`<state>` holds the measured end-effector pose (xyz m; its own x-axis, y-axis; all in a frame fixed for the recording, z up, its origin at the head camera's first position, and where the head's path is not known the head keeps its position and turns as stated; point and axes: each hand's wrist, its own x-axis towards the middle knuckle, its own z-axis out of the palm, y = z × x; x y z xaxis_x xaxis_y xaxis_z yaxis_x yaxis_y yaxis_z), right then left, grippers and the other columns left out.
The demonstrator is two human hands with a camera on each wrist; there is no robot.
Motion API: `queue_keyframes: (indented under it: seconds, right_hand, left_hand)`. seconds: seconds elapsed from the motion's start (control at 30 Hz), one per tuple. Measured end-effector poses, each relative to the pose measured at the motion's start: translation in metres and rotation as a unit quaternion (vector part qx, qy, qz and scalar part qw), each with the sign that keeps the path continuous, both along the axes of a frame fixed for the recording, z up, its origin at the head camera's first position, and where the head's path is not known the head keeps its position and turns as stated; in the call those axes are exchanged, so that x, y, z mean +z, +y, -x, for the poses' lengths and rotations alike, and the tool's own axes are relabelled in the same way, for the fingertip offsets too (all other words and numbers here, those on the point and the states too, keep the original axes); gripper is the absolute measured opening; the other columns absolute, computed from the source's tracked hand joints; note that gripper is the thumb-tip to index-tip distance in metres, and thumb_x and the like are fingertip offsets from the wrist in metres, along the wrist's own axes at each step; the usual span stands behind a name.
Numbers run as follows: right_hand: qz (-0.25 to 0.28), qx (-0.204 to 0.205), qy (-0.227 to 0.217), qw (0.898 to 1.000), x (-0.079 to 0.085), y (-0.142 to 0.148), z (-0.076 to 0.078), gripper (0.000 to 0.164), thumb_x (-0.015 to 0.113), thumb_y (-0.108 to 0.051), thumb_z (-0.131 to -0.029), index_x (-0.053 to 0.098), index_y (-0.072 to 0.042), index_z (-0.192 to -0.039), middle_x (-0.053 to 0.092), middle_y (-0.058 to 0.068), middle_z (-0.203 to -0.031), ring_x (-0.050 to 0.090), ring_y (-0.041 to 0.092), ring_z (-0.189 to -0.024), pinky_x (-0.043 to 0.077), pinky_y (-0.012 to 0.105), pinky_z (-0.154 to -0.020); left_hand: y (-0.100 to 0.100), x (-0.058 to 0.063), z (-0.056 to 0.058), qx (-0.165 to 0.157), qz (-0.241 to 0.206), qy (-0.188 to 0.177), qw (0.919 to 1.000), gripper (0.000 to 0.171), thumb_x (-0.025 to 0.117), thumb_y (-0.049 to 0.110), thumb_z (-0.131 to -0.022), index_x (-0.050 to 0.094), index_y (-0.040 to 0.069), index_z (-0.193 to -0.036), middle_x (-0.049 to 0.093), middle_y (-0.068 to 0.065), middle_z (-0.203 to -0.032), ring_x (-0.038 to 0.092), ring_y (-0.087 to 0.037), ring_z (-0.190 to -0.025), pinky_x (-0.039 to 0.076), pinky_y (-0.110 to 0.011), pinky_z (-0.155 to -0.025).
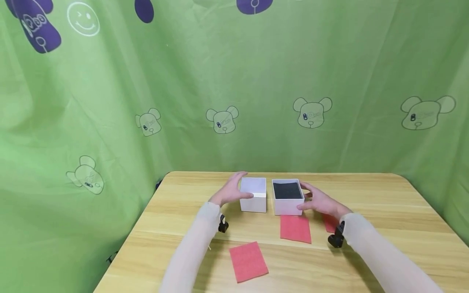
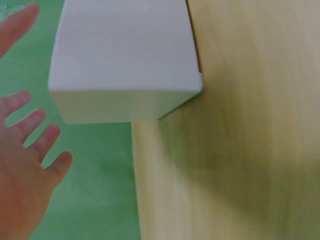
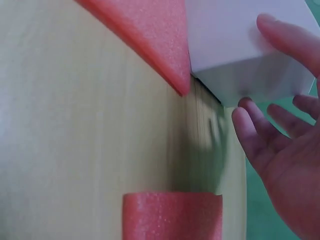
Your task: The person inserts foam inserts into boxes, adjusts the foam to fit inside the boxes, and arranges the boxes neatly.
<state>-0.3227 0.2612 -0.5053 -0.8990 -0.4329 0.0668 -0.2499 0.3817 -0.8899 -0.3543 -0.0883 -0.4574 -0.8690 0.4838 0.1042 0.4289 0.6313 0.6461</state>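
Note:
Two white boxes stand side by side near the far edge of the table. The left white box (image 1: 253, 203) has a pale lavender top area; I cannot tell whether it is open there. My left hand (image 1: 231, 191) is beside it with fingers spread, and the left wrist view shows a gap between fingers and box. The right white box (image 1: 288, 207) is open at the top, with dark material (image 1: 287, 190) inside. Around its right side is my right hand (image 1: 319, 201), thumb by the front face and loosely bent fingers by the side; contact is unclear.
A red foam-like square (image 1: 249, 261) lies near the front of the wooden table (image 1: 165, 228). Another red square (image 1: 295, 228) is just before the right box, and a third red piece (image 1: 330, 223) is partly hidden under my right wrist. Green curtain (image 1: 256, 81) hangs behind.

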Motion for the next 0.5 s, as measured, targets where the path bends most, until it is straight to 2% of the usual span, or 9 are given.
queue_keyframes:
  seconds: [0.27,0.5]
  right_hand:
    - [-0.052,-0.023,0.053,0.997,0.008,0.005,-0.017,0.097,0.079,-0.014,-0.077,0.015,0.006,-0.147,0.028,0.030,-0.144,0.042,0.047,-0.119,0.042,0.055,-0.095]
    - [-0.136,-0.025,0.110,0.984,0.018,0.028,-0.037,0.086,0.077,-0.014,-0.078,0.026,0.007,-0.144,0.036,0.029,-0.139,0.043,0.047,-0.118,0.045,0.055,-0.091]
  left_hand:
    - [-0.003,-0.019,0.003,0.006,-0.037,-0.037,0.9986,0.106,0.083,0.035,-0.070,0.019,0.016,-0.151,0.018,-0.008,-0.155,0.023,-0.028,-0.138,0.024,-0.049,-0.110]
    - [-0.006,-0.030,0.005,0.016,-0.082,-0.068,0.9941,0.115,0.084,0.032,-0.069,0.007,0.018,-0.153,0.013,-0.007,-0.156,0.027,-0.027,-0.136,0.027,-0.047,-0.109]
